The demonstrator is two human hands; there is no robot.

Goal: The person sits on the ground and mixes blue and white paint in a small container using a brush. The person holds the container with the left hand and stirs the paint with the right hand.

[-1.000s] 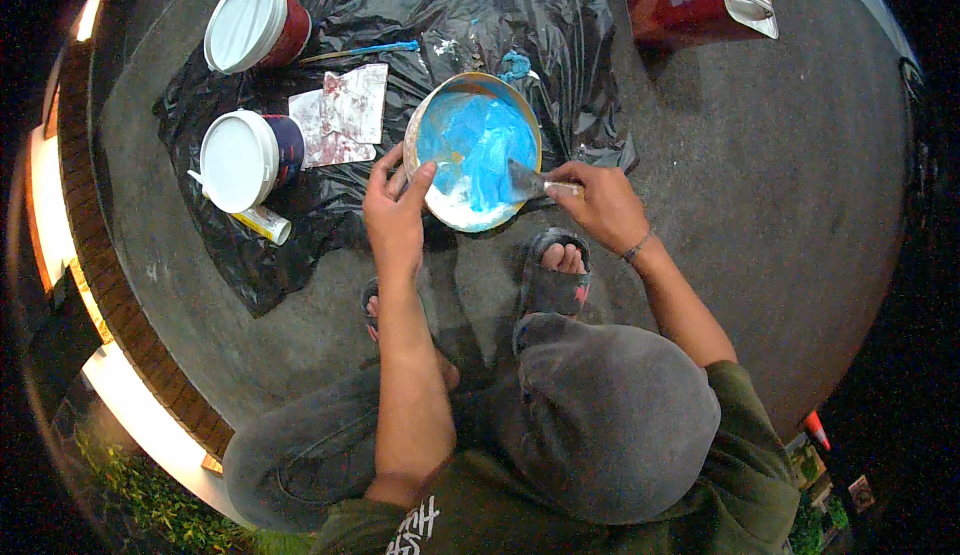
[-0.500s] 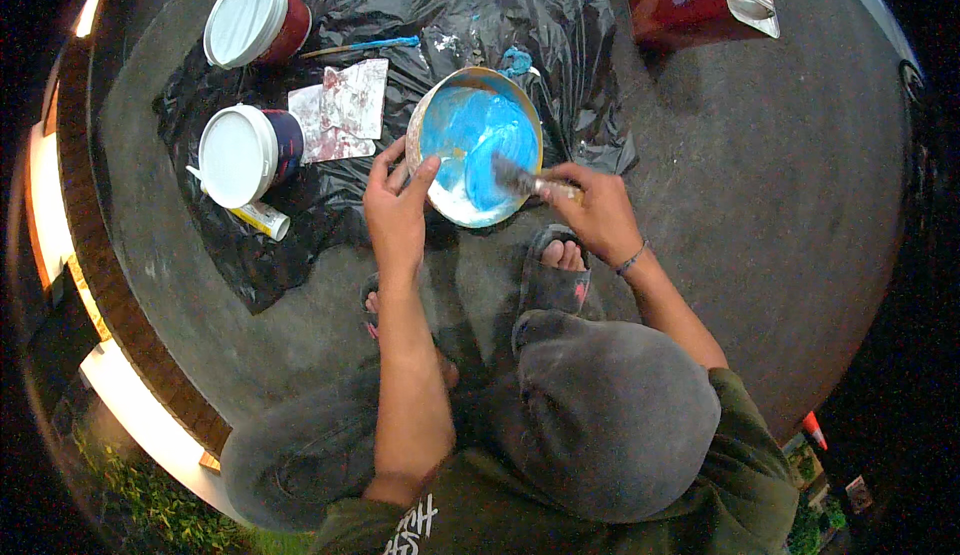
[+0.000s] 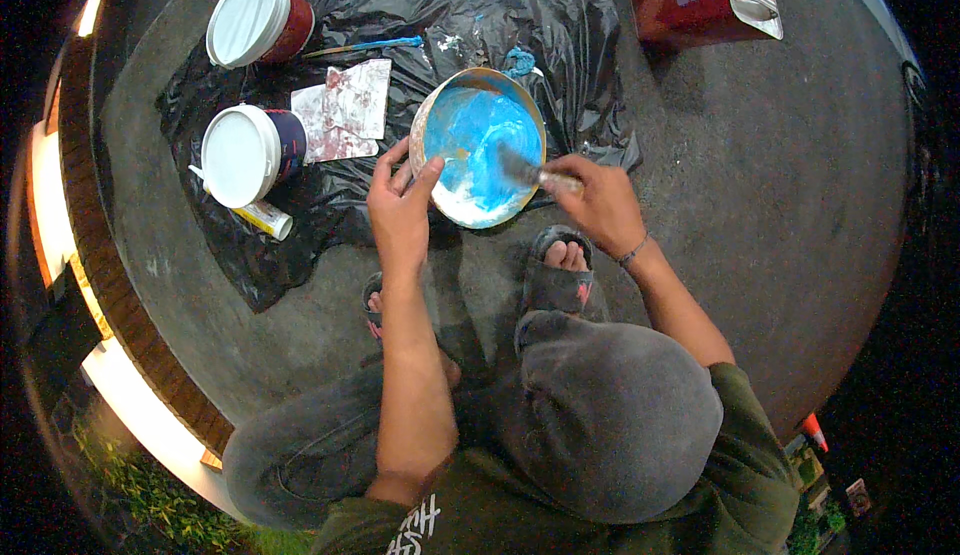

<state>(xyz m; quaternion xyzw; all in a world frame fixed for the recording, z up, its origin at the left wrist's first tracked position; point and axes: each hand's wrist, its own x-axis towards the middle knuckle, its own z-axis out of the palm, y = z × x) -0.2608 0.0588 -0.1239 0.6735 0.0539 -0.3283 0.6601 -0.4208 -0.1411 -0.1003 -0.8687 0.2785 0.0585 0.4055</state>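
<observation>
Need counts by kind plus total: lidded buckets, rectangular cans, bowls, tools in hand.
White-lidded round plastic buckets: 2
Red rectangular metal can: 1
Round bowl smeared blue and white: 1
Dark-ended tool, blurred, in right hand: 1
Total: 5

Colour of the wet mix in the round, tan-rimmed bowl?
The wet mix is bright blue with white patches; best seen in the head view.

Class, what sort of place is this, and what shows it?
Probably an outdoor paved area, perhaps a driveway: wide grey pavement, green foliage at lower left, and an orange cone-like marker at lower right.
</observation>
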